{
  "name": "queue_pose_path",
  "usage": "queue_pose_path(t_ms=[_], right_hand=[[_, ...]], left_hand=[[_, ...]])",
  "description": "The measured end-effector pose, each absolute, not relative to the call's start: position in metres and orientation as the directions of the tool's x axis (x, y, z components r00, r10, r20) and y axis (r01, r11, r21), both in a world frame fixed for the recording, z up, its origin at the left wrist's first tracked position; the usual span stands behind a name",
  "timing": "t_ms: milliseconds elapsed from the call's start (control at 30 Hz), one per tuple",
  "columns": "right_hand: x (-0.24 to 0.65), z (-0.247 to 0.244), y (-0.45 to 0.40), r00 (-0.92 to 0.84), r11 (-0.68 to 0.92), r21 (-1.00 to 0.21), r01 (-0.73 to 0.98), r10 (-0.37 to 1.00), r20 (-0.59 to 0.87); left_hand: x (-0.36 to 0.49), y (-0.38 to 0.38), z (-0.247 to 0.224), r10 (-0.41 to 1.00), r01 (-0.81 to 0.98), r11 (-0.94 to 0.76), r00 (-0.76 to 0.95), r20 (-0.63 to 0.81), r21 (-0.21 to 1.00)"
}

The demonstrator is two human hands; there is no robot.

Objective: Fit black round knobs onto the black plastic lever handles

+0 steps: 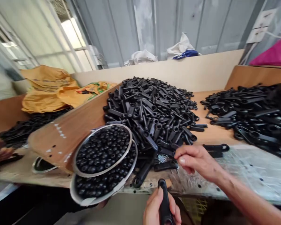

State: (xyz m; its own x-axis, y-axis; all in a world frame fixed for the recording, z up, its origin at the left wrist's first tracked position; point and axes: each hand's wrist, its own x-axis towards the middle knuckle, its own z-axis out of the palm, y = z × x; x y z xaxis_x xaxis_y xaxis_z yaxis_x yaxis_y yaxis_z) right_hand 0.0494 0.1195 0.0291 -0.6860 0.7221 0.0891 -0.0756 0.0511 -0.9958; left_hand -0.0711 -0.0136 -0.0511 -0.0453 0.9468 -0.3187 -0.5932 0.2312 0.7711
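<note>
Your left hand (pixel 154 207): grip wrapped round a black handle (pixel 164 201), at the desk's (pixel 243 175) front edge. Your right hand (pixel 196 161): grip narrow near silvery bits (pixel 162 158); can't tell if holding anything.

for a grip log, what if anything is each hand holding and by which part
The left hand holds a black lever around its shaft, below its top. Whether the right hand holds anything cannot be told.
</note>
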Motion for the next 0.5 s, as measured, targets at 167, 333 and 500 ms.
queue_pose_path(t_ms=[167, 333, 500], right_hand=[[0.106, -0.023, 0.084, -0.56, -0.3, -0.851, -0.432, 0.828, -0.007], [0.133, -0.025, 0.073, -0.537, -0.342, -0.793, -0.505, 0.843, -0.022], [0.15, -0.016, 0.067, -0.486, -0.212, -0.872, -0.442, 0.873, 0.034]], left_hand=[[-0.035, 0.017, -0.023, 0.967, -0.578, 0.175, -0.05, -0.249, 0.797], [-0.003, 0.026, -0.011, 0.969, -0.483, 0.167, -0.08, -0.233, 0.86], [0.015, 0.028, -0.015, 0.971, -0.409, 0.165, -0.091, -0.221, 0.897]])
